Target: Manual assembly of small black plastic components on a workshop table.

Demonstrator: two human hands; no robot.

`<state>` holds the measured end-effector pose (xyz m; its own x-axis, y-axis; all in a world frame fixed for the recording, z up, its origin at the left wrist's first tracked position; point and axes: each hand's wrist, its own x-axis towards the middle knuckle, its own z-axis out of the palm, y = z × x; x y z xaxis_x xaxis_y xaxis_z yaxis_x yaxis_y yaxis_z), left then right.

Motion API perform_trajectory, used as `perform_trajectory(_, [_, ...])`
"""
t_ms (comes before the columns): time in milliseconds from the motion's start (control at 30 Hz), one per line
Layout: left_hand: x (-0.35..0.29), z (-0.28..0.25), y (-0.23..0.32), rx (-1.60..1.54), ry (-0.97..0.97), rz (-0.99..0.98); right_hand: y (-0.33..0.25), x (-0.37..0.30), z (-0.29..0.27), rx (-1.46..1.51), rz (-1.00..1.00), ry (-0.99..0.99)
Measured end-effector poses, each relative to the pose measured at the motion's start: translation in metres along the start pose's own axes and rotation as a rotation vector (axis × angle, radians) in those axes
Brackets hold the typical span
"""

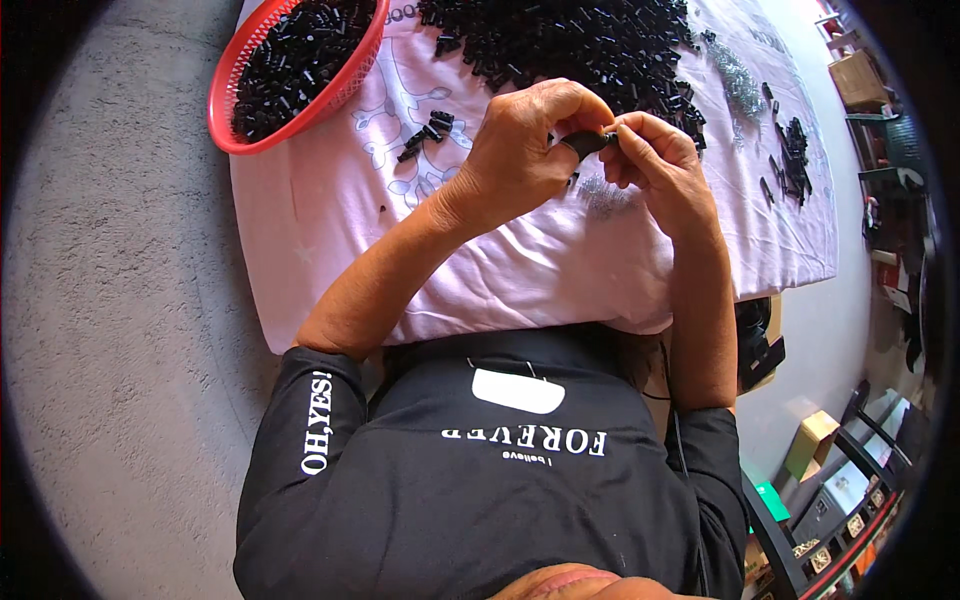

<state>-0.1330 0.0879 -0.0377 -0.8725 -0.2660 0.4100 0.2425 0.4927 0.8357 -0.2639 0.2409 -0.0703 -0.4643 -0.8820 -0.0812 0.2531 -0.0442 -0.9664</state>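
My left hand (pixel 520 145) and my right hand (pixel 665 170) meet over the cloth-covered table, fingertips pinched together. A black cover (pixel 584 145) sits on my left thumb. Between the fingertips is a small black part (pixel 611 139), mostly hidden by the fingers. Just beyond the hands spreads a big heap of short black tube-like pieces (pixel 560 45). Under my right hand lies a small patch of tiny silvery or clear pieces (pixel 604 196). A few black pieces (pixel 427 136) lie apart, left of my left hand.
At the far left, a red plastic basket (pixel 224 100) holds many black pieces. Toward the right are another silvery heap (pixel 738 85) and a small black pile (pixel 794 160). A pale pink patterned cloth (pixel 500 285) covers the table. Boxes (pixel 812 445) stand on the floor at right.
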Motion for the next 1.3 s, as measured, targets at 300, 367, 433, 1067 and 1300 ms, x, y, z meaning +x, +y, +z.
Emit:
perform_trajectory(300, [-0.001, -0.001, -0.001, 0.01, 0.002, 0.002, -0.001, 0.0, -0.001, -0.013, 0.012, -0.006])
perform_trajectory(367, [-0.001, -0.001, -0.004, -0.013, 0.01, -0.021, -0.001, 0.0, 0.0, -0.008, 0.004, -0.013])
perform_trajectory(433, [-0.001, 0.0, -0.006, -0.037, 0.016, -0.044, -0.002, -0.001, 0.001, -0.003, 0.005, -0.009])
perform_trajectory(1067, [-0.003, 0.007, -0.006, 0.007, 0.004, 0.004, 0.001, 0.0, -0.001, 0.002, 0.01, -0.022])
perform_trajectory(1300, [-0.004, 0.011, -0.006, 0.06, 0.006, 0.034, 0.0, 0.0, -0.001, -0.016, 0.03, 0.045])
